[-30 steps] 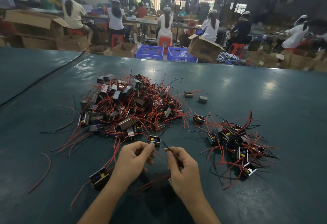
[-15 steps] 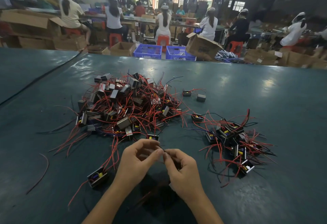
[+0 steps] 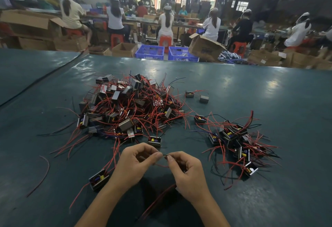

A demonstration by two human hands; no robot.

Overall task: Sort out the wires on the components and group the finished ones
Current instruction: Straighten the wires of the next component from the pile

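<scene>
Over the table (image 3: 251, 101) — left hand (image 3: 134, 164) and right hand (image 3: 186, 174) each pinch 1 dark wire (image 3: 164, 155).

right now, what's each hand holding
left hand: closed, pinching the thin wire
right hand: closed, pinching the same thin wire from the other side

Looked down on a dark teal surface (image 3: 269, 101), streaked with pale glare. Met mostly red wires (image 3: 125, 112) in the big heap, with a few black and blue ones threaded through, around grey and black blocks (image 3: 115, 95). Found yellow and blue bits inside the open blocks of the smaller heap (image 3: 231, 135). Noted a thin black wire (image 3: 163, 155), blue crates (image 3: 150, 51), brown cardboard boxes (image 3: 204, 47), red stools (image 3: 165, 41) and white tops (image 3: 166, 20) beyond.
</scene>
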